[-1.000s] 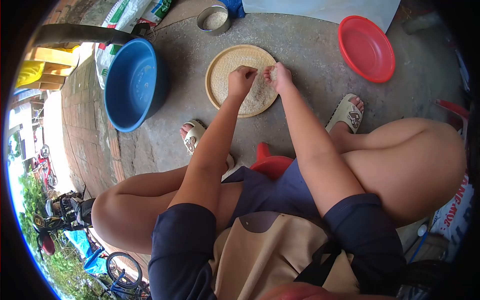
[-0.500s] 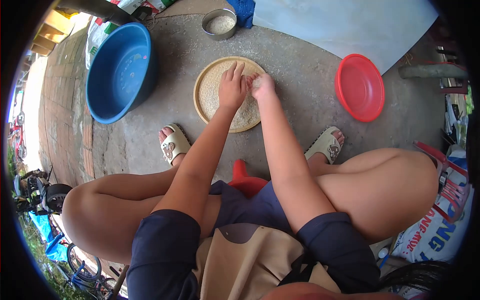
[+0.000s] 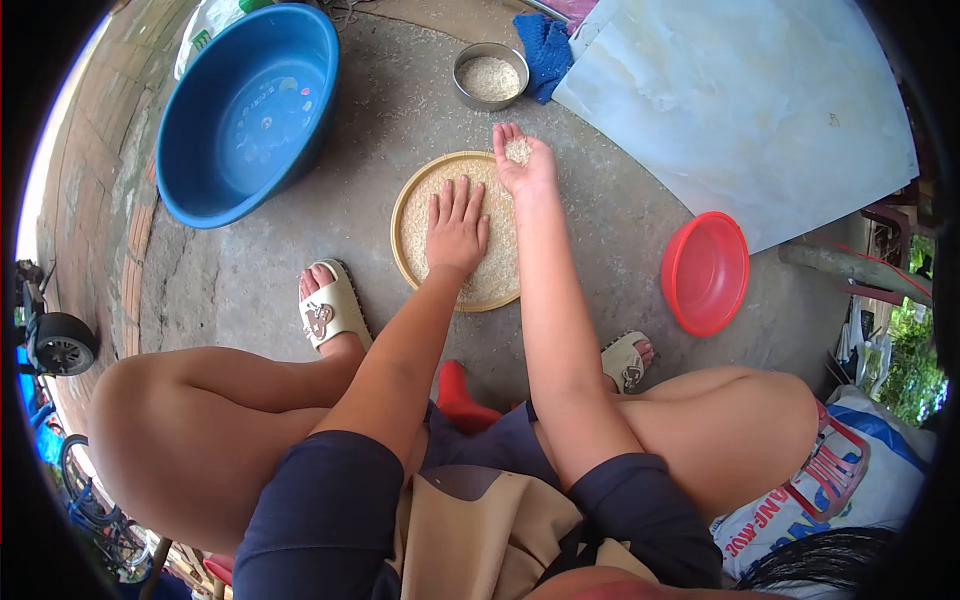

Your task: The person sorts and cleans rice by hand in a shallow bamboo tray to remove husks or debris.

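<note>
A round woven tray [image 3: 398,235] with a spread of rice [image 3: 498,245] lies on the floor between my feet. Palm down on that rice rests my left hand [image 3: 457,230], its fingers spread out. My right hand [image 3: 527,172] is turned palm up just past the tray's upper right edge, cupping a small heap of rice grains [image 3: 518,151]. Close beyond its fingertips stands a metal bowl [image 3: 492,52] that also has rice in it.
A large blue basin [image 3: 245,110] stands at the upper left. To the right is a red plastic basin [image 3: 708,270]. A pale sheet [image 3: 740,110] and a blue cloth [image 3: 545,55] lie at the upper right. Loose grains dot the concrete floor [image 3: 390,110].
My right hand has moved away from my left, outward toward the metal bowl, carrying rice in its palm. My left hand has flattened onto the rice. The whole view has shifted.
</note>
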### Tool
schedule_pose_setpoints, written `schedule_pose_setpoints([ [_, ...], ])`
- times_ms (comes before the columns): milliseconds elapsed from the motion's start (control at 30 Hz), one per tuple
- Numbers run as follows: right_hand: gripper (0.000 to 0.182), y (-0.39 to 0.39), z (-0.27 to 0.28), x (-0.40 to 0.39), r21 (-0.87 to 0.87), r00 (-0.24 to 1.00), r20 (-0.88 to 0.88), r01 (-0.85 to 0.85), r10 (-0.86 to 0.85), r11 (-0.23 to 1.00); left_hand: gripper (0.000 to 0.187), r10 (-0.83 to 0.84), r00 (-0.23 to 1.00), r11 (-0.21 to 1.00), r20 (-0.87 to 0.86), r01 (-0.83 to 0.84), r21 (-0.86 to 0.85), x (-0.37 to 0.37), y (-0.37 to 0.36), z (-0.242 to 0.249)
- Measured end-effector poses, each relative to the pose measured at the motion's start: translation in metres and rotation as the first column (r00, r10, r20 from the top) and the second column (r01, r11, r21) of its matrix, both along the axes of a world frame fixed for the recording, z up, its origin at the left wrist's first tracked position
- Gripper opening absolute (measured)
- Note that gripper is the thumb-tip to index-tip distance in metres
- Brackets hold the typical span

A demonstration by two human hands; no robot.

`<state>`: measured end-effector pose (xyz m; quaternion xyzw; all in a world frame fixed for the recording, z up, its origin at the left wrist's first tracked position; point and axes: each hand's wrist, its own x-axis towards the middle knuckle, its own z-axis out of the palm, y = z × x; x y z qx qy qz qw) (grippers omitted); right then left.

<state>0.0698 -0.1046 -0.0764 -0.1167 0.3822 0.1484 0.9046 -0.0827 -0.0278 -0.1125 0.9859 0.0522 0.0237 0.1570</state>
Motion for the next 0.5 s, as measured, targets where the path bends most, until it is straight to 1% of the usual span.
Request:
schedule_pose_setpoints([
  [33,0.049,0.003,0.02,0.012,0.085,0.994,0.109,-0.014,0.005,0.996,0.053,0.0,1.0,1.0,-0.004,0.0,-0.005,-0.001,0.0,-0.002],
  [67,0.06,0.01,0.07,0.014,-0.068,0.981,0.116,-0.146,0.153,0.987,0.053,0.006,1.0,1.0,-0.011,-0.006,-0.009,-0.002,0.001,-0.002],
  [100,0.074,0.014,0.114,0.011,-0.22,0.949,0.101,-0.27,0.297,0.938,0.052,0.003,1.0,1.0,-0.006,-0.003,-0.006,-0.001,0.001,-0.001],
  [133,0.074,0.015,0.123,0.007,-0.223,0.949,0.094,-0.275,0.302,0.935,0.052,0.001,1.0,1.0,0.0,-0.001,-0.004,0.0,0.001,-0.001],
  [200,0.087,0.015,0.13,-0.001,-0.49,0.932,0.065,-0.281,0.357,0.825,0.052,0.005,1.0,1.0,-0.002,-0.005,-0.012,-0.001,0.0,0.0],
  [233,0.087,0.012,0.114,-0.006,-0.489,0.932,0.064,-0.283,0.357,0.825,0.052,0.002,1.0,1.0,0.005,-0.002,-0.013,-0.001,0.0,0.0],
  [267,0.085,0.005,0.079,-0.015,-0.717,0.914,0.004,-0.279,0.405,0.639,0.052,0.002,1.0,1.0,0.005,-0.002,-0.01,-0.001,0.0,-0.001],
  [300,0.083,-0.001,0.042,-0.024,-0.882,0.899,-0.065,-0.255,0.432,0.396,0.052,0.004,1.0,1.0,0.014,-0.004,-0.009,-0.001,0.0,-0.002],
  [333,0.08,-0.008,0.003,-0.039,-0.93,0.905,-0.129,-0.253,0.406,0.268,0.052,0.005,1.0,1.0,0.023,-0.005,-0.008,-0.002,0.0,-0.003],
  [367,0.077,-0.013,-0.024,-0.053,-0.958,0.91,-0.188,-0.253,0.37,0.134,0.052,0.003,1.0,1.0,0.024,-0.003,-0.005,-0.002,0.0,-0.003],
  [400,0.077,-0.016,-0.03,-0.066,-0.958,0.91,-0.188,-0.253,0.368,0.135,0.051,0.003,0.999,1.0,0.033,-0.003,0.002,-0.002,0.0,-0.003],
  [433,0.069,-0.018,-0.032,-0.081,-0.973,0.893,-0.227,-0.189,0.389,-0.133,0.051,0.005,0.999,1.0,0.043,-0.005,0.007,-0.003,-0.001,-0.004],
  [467,0.062,-0.022,-0.033,-0.091,-0.915,0.876,-0.269,-0.103,0.4,-0.391,0.051,0.006,0.999,1.0,0.045,-0.006,0.005,-0.003,-0.001,-0.004],
  [500,0.062,-0.025,-0.025,-0.095,-0.914,0.877,-0.267,-0.099,0.4,-0.393,0.051,0.007,0.998,1.0,0.056,-0.007,0.006,-0.004,-0.001,-0.005],
])
